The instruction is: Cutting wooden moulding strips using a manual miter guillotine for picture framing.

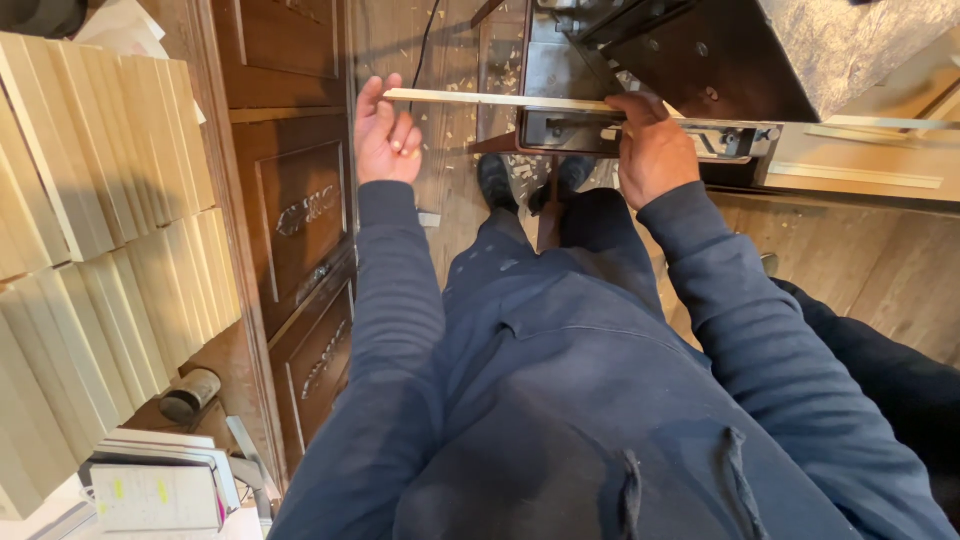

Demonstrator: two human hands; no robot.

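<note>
A thin pale wooden strip lies across the front of a dark machine table. My left hand is at the strip's left end, palm up, fingers curled under it. My right hand presses down on the strip where it crosses the machine's metal fence. Both sleeves are dark blue. My dark shoes stand on the wooden floor below, among wood shavings.
Stacks of pale wooden boards fill the left. A carved dark wooden panel leans beside them. Pale strips lie on the bench at right. A small can and boxes sit at lower left.
</note>
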